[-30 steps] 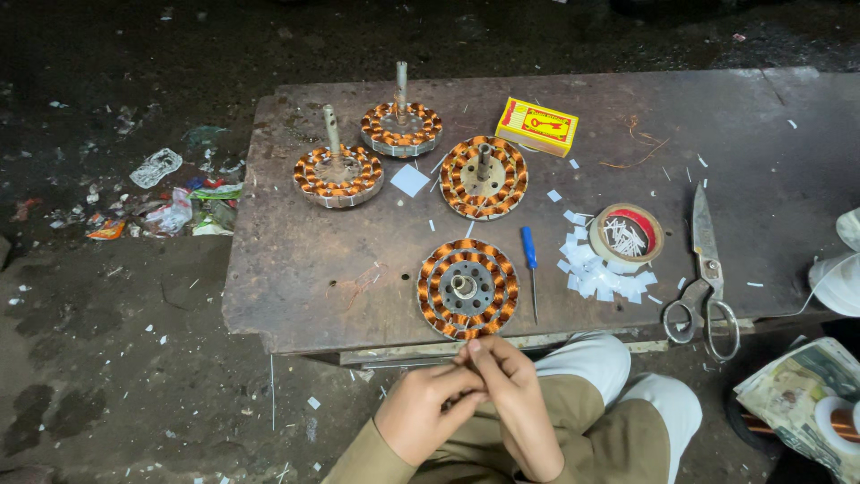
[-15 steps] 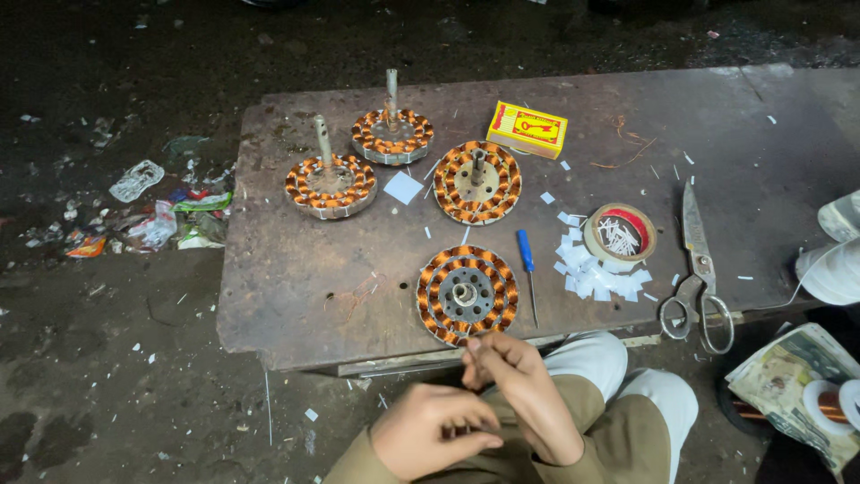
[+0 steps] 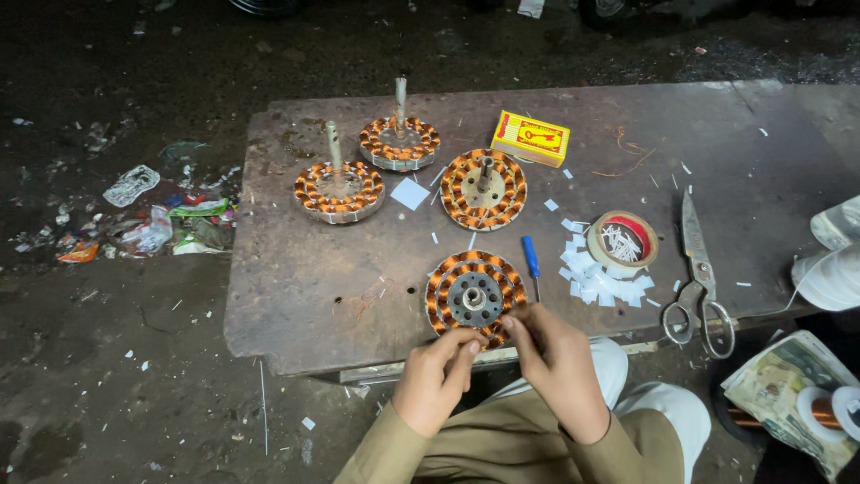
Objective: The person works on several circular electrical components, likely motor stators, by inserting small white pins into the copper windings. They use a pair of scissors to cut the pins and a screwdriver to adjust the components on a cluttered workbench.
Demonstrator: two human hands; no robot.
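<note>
Item: wound copper stator (image 3: 475, 296), lying flat at the near edge of the surface (image 3: 296, 296), centre. Left hand (image 3: 436, 381) and right hand (image 3: 557, 358) both met its near rim, fingertips pinched together there; whether they gripped wire or paper could not be told.

Adjacent: blue screwdriver (image 3: 531, 262) just right; paper slips (image 3: 598, 280) and tape roll (image 3: 624, 242) further right; scissors (image 3: 697, 280) near the right edge. Three more stators (image 3: 484, 188) stood far, yellow matchbox (image 3: 530, 139) beyond.

Risk, judged: the stator sat close to the edge, so a hard tug might slide it off, or nick the thin winding.
</note>
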